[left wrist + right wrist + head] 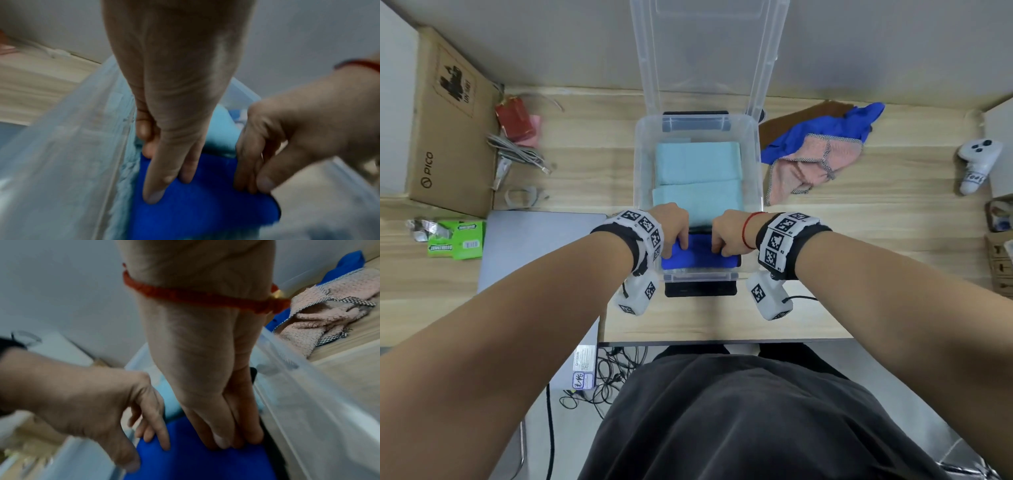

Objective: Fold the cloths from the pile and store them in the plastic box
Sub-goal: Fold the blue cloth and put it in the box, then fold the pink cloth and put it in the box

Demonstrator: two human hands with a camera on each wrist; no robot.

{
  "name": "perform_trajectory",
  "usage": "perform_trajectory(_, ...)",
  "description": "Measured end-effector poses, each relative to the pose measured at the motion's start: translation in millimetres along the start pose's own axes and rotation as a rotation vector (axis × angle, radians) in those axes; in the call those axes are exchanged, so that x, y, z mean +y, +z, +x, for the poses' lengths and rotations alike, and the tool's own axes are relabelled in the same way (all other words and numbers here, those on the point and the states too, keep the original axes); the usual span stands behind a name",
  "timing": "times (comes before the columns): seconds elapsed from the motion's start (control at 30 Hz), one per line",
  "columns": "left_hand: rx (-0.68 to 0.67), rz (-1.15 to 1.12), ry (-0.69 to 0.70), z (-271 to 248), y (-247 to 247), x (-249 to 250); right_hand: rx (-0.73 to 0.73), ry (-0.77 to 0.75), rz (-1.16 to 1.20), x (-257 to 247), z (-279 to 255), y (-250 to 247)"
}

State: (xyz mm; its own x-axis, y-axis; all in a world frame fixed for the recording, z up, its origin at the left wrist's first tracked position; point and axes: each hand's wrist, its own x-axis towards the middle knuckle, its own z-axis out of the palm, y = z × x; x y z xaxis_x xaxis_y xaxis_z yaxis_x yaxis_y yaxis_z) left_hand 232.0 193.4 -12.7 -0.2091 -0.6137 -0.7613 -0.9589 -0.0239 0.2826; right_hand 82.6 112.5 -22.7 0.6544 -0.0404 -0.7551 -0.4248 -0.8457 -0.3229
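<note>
Your left hand [671, 228] holds the left end of the folded blue cloth [700, 257], thumb on top and fingers behind, curled round the fold. The cloth sits low inside the plastic box [755, 164], at its near wall, just in front of two folded light-blue cloths [698, 181]. Your right hand [729, 233] clamps the right end likewise; gripping both ends probably keeps the fold intact while seating it. The pile [822, 147] lies toward the surface's far right corner.

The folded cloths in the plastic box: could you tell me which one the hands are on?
The dark blue cloth at the near end; the two light blue ones lie beyond it, untouched.
</note>
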Motion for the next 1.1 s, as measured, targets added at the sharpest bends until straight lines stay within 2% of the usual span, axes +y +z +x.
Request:
perform_trajectory(0.13,0.090,-0.171,-0.074,-13.4,-20.9,-2.6,0.141,0.030,0.128,2.1,-24.0,-17.8)
perform_trajectory(0.37,0.425,-0.319,-0.101,-11.2,-71.3,22.3,0.444,0.108,0.327,28.1,-78.0,-51.9)
perform_trajectory(0.57,0.564,-0.547,-0.103,25.0,-101.5,74.7,0.757,0.323,0.495,99.7,-119.0,-46.9)
perform_trajectory(0.63,0.587,-0.654,-0.108,42.0,-106.3,92.8,0.772,0.410,0.512,126.3,-127.1,-32.9)
perform_trajectory(0.77,0.592,-0.781,-0.157,82.0,-113.3,131.3,0.740,0.469,0.637,182.7,-133.4,4.7)
perform_trajectory(0.93,0.597,-0.636,-0.268,131.5,-110.3,162.2,0.633,0.504,0.704,229.9,-142.7,48.3)
perform_trajectory(1.1,0.583,-0.547,-0.305,173.5,-118.4,178.1,0.584,0.488,0.724,266.2,-154.4,73.3)
